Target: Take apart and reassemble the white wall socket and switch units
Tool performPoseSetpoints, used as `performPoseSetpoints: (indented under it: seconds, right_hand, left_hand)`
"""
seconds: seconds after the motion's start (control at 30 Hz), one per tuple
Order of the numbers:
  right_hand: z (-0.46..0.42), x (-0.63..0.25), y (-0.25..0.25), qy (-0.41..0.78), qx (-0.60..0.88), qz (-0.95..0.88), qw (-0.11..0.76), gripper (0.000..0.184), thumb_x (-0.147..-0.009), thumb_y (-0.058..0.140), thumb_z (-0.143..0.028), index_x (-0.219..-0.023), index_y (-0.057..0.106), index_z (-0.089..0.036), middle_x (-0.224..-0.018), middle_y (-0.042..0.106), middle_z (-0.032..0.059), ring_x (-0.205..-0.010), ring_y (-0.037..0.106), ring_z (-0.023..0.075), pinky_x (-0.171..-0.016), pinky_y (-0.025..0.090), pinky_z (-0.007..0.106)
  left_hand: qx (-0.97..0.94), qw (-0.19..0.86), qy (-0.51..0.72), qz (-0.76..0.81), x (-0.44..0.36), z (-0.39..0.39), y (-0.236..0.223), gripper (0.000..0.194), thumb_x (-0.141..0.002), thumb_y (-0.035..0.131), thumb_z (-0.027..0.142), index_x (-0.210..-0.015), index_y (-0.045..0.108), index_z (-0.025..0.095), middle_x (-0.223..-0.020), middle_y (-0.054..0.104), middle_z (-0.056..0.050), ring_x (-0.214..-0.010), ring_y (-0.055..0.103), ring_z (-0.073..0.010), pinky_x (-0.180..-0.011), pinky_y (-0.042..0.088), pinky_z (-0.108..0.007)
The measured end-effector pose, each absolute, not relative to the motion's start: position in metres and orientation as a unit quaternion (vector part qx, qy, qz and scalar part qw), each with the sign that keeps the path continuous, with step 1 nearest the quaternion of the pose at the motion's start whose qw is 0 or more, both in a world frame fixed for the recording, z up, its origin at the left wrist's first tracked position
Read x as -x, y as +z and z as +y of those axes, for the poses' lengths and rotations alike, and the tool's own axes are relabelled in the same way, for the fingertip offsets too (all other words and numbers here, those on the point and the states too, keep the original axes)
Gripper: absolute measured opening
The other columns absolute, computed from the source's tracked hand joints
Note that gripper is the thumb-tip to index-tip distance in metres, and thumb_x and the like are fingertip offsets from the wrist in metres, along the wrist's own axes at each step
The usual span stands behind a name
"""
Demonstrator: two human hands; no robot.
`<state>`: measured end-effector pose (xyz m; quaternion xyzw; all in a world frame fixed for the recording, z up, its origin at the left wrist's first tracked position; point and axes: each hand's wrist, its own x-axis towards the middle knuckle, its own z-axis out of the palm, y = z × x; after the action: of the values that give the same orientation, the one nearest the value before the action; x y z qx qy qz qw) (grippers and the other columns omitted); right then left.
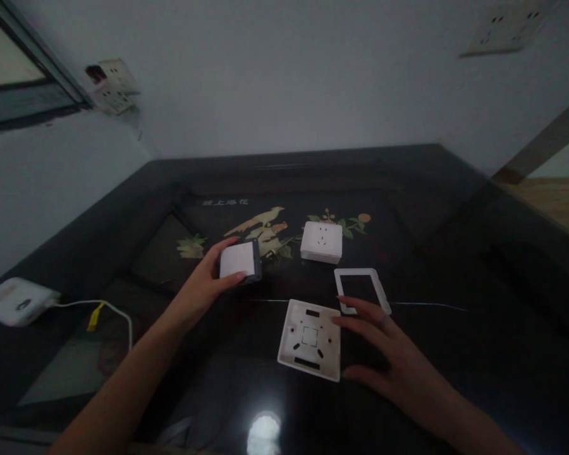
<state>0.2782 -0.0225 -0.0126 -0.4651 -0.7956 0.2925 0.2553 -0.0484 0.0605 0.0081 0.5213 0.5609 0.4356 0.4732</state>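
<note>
– Dark glossy tabletop (208, 392), bright spot (264, 433) being reflected at the near side. What's being shown closest?
– Square white base plate (310, 373), slots and holes being exposed. Right hand (389, 354) is being held at its right edge, fingers spread, nothing being clenched. Whether the plate is being touched can't be told.
– Next out?
– White frame (354, 272), just beyond the plate, partly being covered by the right fingers. Far left, a white device (9, 303) is being joined by a pale cable (118, 308), yellow tag (93, 318) being carried on it.
– Left grip?
– White-faced grey block (237, 259) is being grasped by the left hand (208, 272), thumb on the near side, fingers on the far side. It's being kept left of the frame, beyond the plate.
– Farther?
– White socket box (321, 242), being set face up beside a printed bird (260, 218). Last, pale wall (284, 95); sockets are being borne left (118, 74) and right (497, 31).
</note>
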Motion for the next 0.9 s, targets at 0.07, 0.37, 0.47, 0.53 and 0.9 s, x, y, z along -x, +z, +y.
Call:
performPoseSetpoints:
  seconds: [0.07, 0.37, 0.47, 0.53, 0.9]
  right_hand:
    - [-0.025, -0.273, -0.020, 0.290, 0.441, -0.829, 0.186, 0.071, -0.069, 0.083, -0.026, -0.134, 0.054, -0.032, -0.156, 0.035, 0.0121, -0.138, 0.041, 0.0370, -0.103, 0.047, 0.059]
    - [-0.019, -0.251, -0.034, 0.228, 0.375, -0.885, 0.157, 0.068, -0.076, 0.066, -0.010, -0.140, 0.047, -0.022, -0.158, 0.025, 0.0189, -0.142, 0.037, 0.0332, -0.105, 0.046, 0.052]
    - [-0.013, -0.242, -0.033, 0.224, 0.360, -0.894, 0.148, 0.068, -0.075, 0.067, -0.012, -0.139, 0.047, -0.020, -0.157, 0.028, 0.0213, -0.141, 0.037, 0.0340, -0.105, 0.045, 0.053]
    - [-0.010, -0.233, -0.032, 0.223, 0.358, -0.896, 0.140, 0.069, -0.075, 0.070, -0.014, -0.139, 0.047, -0.019, -0.155, 0.030, 0.0221, -0.141, 0.037, 0.0353, -0.106, 0.043, 0.055]
    - [0.018, -0.164, -0.020, 0.234, 0.305, -0.917, 0.110, 0.075, -0.075, 0.078, -0.036, -0.141, 0.047, -0.016, -0.153, 0.034, 0.0254, -0.141, 0.036, 0.0380, -0.111, 0.037, 0.056]
  left_hand:
    - [-0.516, 0.427, 0.434, 0.602, 0.068, 0.067, 0.001, 0.075, -0.066, 0.081, 0.032, -0.135, 0.052, 0.024, -0.133, 0.058, -0.009, -0.116, 0.060, -0.0308, -0.090, 0.057, -0.040]
    - [-0.503, 0.248, 0.468, 0.683, 0.139, 0.105, -0.016, 0.069, -0.074, 0.067, 0.025, -0.138, 0.045, 0.019, -0.130, 0.057, -0.012, -0.117, 0.057, -0.0302, -0.101, 0.049, -0.048]
    - [-0.527, 0.205, 0.436, 0.700, 0.146, 0.115, -0.024, 0.062, -0.072, 0.069, 0.023, -0.132, 0.053, 0.017, -0.131, 0.059, -0.012, -0.120, 0.056, -0.0315, -0.108, 0.041, -0.051]
    - [-0.548, 0.187, 0.416, 0.701, 0.145, 0.120, -0.027, 0.060, -0.074, 0.069, 0.024, -0.132, 0.054, 0.018, -0.134, 0.058, -0.012, -0.121, 0.055, -0.0313, -0.109, 0.039, -0.050]
    - [-0.604, 0.152, 0.362, 0.694, 0.148, 0.144, -0.045, 0.076, -0.077, 0.069, 0.037, -0.141, 0.039, 0.011, -0.137, 0.055, -0.019, -0.124, 0.056, -0.0347, -0.105, 0.043, -0.048]
